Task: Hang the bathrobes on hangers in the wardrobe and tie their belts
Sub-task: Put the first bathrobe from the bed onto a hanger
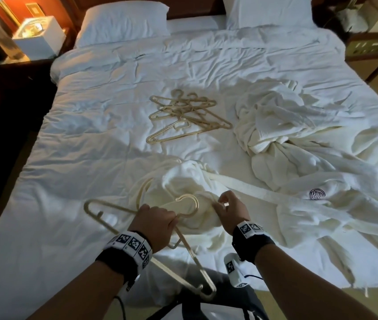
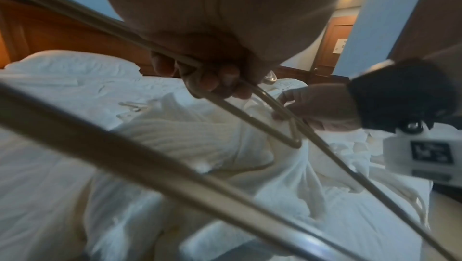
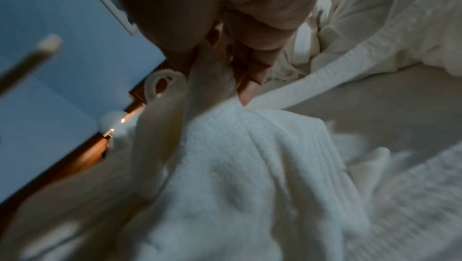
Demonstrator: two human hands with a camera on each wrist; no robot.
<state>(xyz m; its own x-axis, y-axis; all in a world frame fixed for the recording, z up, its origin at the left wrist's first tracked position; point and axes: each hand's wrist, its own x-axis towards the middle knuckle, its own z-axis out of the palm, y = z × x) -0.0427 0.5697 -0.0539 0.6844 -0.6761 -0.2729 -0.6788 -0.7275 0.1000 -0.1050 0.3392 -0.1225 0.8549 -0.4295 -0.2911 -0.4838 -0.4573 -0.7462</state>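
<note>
A wide bed [image 1: 105, 93] with a rumpled white duvet fills the head view, two pillows [image 1: 123, 21] standing at its headboard end. On its right half lies a crumpled cream bathrobe [image 1: 282, 125] with a dark round emblem, and a long flat belt [image 1: 252, 189] trails from it across the duvet toward the near edge. A second bathrobe [image 1: 190, 181] is bunched near the foot of the bed, directly in front of the person. Toward the middle of the bed, well apart from both hands, a loose pile of beige hangers [image 1: 185, 114] lies tangled together. At the far left a nightstand carries a white box [image 1: 40, 35] under warm lamplight.

The left hand [image 1: 154, 224] grips one beige hanger [image 1: 105, 224] at the neck just below its hook, fingers [image 2: 212, 81] curled round the wire, the frame tilted with one end down toward the person. The hook lies over the near bathrobe. The right hand [image 1: 228, 210] pinches a fold of that bathrobe's cloth just beside the hook, its fingers [image 3: 247, 79] closed on the fabric, which drapes down from them
</note>
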